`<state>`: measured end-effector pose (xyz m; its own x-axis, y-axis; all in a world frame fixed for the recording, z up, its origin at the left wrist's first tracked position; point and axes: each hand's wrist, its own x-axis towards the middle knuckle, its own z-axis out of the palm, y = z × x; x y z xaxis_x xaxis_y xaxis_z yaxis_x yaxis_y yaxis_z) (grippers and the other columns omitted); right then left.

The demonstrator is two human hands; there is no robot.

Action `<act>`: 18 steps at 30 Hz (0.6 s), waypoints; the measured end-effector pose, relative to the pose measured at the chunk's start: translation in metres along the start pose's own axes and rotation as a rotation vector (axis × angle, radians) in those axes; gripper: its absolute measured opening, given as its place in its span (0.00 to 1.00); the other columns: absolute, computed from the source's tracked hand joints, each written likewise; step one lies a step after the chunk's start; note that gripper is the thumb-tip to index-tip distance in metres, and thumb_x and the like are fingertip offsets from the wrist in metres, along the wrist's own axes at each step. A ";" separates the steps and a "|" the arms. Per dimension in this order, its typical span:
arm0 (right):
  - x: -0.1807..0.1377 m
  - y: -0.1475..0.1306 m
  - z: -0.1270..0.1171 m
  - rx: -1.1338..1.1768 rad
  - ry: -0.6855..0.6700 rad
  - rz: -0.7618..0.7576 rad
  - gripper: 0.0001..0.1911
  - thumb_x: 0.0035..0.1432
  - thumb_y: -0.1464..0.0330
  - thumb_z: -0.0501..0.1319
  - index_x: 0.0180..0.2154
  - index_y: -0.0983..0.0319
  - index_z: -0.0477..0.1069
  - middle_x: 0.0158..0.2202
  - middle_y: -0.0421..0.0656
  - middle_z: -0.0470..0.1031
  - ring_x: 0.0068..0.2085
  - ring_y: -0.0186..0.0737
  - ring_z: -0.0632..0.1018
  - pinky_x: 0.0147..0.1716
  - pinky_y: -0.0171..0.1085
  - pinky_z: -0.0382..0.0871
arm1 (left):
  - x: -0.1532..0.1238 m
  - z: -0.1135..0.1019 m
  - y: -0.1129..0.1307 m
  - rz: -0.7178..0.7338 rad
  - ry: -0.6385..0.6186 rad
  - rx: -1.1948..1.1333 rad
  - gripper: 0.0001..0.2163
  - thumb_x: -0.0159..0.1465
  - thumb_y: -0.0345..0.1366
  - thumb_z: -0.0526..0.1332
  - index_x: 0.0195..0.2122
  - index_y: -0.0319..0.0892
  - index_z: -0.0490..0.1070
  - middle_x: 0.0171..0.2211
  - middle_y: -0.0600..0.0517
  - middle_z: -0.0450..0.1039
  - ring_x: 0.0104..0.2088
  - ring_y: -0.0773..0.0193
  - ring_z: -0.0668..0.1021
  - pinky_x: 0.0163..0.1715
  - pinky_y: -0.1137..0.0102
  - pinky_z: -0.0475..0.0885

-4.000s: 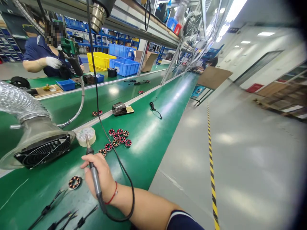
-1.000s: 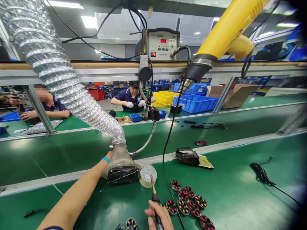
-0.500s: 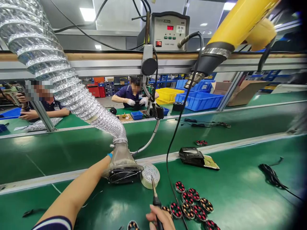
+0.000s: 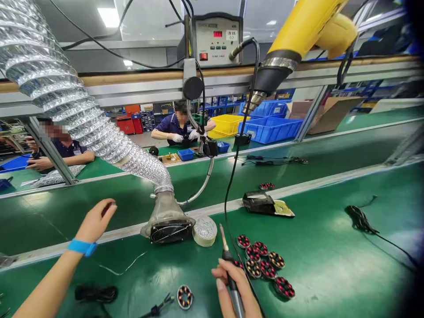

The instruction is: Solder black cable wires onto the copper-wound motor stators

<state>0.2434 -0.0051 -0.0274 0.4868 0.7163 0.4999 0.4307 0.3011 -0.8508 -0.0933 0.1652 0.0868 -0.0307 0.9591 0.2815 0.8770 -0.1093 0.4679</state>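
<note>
My right hand (image 4: 236,288) grips a soldering iron (image 4: 228,269) at the bottom centre, tip pointing up toward a roll of solder wire (image 4: 204,230). My left hand (image 4: 95,221) hovers over the green bench to the left of the fume extractor hood (image 4: 167,221), fingers loosely curled, holding nothing; a blue band sits on its wrist. A single round wound stator (image 4: 184,297) lies on the mat between my hands. Several red-and-black stators (image 4: 261,264) lie in a cluster just right of the iron.
A silver flexible duct (image 4: 66,101) runs up left from the hood. A yellow heat gun (image 4: 298,31) hangs overhead beside a soldering station (image 4: 217,37). A black sponge holder (image 4: 260,202), loose black cables (image 4: 359,218) and cable pieces (image 4: 96,293) lie about. Two people work across the belt.
My left hand has let go of the extractor hood and drawn back to the left. The view has tilted down slightly. My right hand keeps hold of the iron.
</note>
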 end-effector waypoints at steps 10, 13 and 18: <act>0.027 -0.009 -0.024 0.046 0.149 0.009 0.14 0.63 0.63 0.58 0.49 0.59 0.70 0.36 0.45 0.78 0.37 0.39 0.79 0.36 0.37 0.75 | -0.107 0.049 0.132 0.643 -0.744 0.093 0.14 0.68 0.44 0.53 0.47 0.42 0.71 0.41 0.48 0.74 0.39 0.58 0.77 0.42 0.65 0.74; 0.025 -0.003 -0.020 -0.001 0.103 -0.042 0.14 0.64 0.63 0.56 0.50 0.58 0.69 0.37 0.45 0.77 0.38 0.39 0.78 0.38 0.40 0.76 | -0.100 0.095 0.158 0.641 -0.766 0.223 0.15 0.67 0.43 0.56 0.49 0.40 0.71 0.44 0.44 0.74 0.44 0.51 0.78 0.47 0.58 0.74; 0.022 0.008 -0.015 -0.053 0.036 -0.065 0.15 0.64 0.64 0.54 0.51 0.59 0.69 0.38 0.46 0.77 0.39 0.42 0.79 0.41 0.45 0.76 | -0.104 0.152 0.191 0.615 -0.757 0.188 0.17 0.64 0.40 0.59 0.51 0.36 0.71 0.48 0.37 0.71 0.47 0.43 0.78 0.48 0.51 0.74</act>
<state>0.2691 0.0037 -0.0202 0.4827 0.6733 0.5600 0.5017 0.3115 -0.8070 0.1504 0.0845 0.0194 0.7120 0.6704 -0.2088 0.7012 -0.6635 0.2609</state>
